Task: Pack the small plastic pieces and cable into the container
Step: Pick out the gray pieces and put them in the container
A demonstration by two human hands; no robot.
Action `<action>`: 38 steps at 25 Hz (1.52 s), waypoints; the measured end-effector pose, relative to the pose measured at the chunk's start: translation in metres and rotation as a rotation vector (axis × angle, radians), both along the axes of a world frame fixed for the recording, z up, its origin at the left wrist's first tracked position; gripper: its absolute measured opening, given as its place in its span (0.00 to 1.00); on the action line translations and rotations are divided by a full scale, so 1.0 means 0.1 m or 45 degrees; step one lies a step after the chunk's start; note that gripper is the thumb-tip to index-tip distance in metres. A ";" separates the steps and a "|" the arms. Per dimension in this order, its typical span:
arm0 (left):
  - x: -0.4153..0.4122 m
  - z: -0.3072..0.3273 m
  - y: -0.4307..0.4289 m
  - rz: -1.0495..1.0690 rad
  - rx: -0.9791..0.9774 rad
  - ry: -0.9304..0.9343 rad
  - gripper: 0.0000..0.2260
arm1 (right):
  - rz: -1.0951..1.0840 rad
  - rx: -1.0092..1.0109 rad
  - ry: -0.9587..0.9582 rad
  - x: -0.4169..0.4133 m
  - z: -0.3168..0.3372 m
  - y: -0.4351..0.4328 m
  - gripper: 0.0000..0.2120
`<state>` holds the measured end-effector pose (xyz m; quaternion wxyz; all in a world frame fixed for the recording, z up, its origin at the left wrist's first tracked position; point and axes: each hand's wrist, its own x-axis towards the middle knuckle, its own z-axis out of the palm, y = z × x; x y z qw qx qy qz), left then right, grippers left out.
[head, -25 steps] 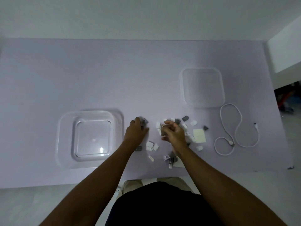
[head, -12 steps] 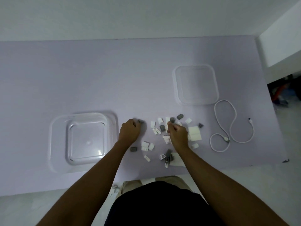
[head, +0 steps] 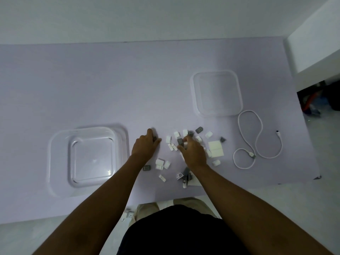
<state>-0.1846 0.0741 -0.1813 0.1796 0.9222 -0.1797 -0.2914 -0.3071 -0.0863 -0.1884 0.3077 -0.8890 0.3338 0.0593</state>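
Observation:
Several small white and grey plastic pieces point(head: 170, 144) lie scattered at the middle of the lilac table. My left hand point(head: 146, 145) is curled over a grey piece at the left of the scatter. My right hand point(head: 193, 151) rests in the thick of the pieces, fingers pinched on a small piece by a grey one point(head: 180, 141). A clear square container point(head: 60, 159) stands at the left, with nothing in it. A white cable point(head: 257, 142) lies looped at the right.
A clear square lid point(head: 217, 93) lies behind the pieces at the right. White flat pads point(head: 216, 148) sit beside my right hand. The table's near edge runs just above my lap; a white wall corner stands far right.
The view has shifted a little. My right hand has crept leftward and forward within the pieces. My left hand stays curled at the same spot.

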 end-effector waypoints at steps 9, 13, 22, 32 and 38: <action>-0.07 0.20 0.16 0.263 -0.370 0.350 0.09 | 0.050 -0.013 0.021 0.09 -0.04 -0.01 0.15; -0.06 0.35 0.37 -0.176 -0.062 0.294 0.05 | -0.077 0.110 -0.141 0.15 -0.04 0.05 0.12; -0.37 0.32 0.61 -0.589 0.296 0.065 0.19 | -1.065 1.842 -0.756 -0.12 0.50 0.37 0.15; -0.47 0.25 0.70 -0.566 0.117 0.139 0.15 | -1.113 1.307 -0.667 -0.66 0.66 0.33 0.17; -0.55 0.38 0.58 -0.525 0.034 0.187 0.17 | -0.505 0.311 -0.132 -1.00 0.30 0.43 0.12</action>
